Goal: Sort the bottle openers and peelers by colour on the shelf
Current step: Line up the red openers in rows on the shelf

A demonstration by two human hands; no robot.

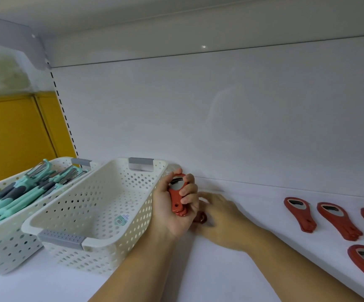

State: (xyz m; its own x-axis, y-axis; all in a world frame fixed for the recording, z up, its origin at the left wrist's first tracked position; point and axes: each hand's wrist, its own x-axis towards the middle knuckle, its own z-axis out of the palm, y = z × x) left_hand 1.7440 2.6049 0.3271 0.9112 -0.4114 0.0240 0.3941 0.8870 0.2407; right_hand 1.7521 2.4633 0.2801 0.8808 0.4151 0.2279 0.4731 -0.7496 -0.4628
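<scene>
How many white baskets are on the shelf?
2. The far-left basket holds teal peelers; the second basket sits beside it, no tools showing inside, next to the left hand holding red bottle openers. None look hidden.

The left hand (168, 212) grips a stack of red bottle openers (176, 199) beside a white basket (102, 258). The blurred right hand (222, 216) is at another opener (200, 217) on the shelf (263, 269); more openers (299, 214) lie right.
</scene>
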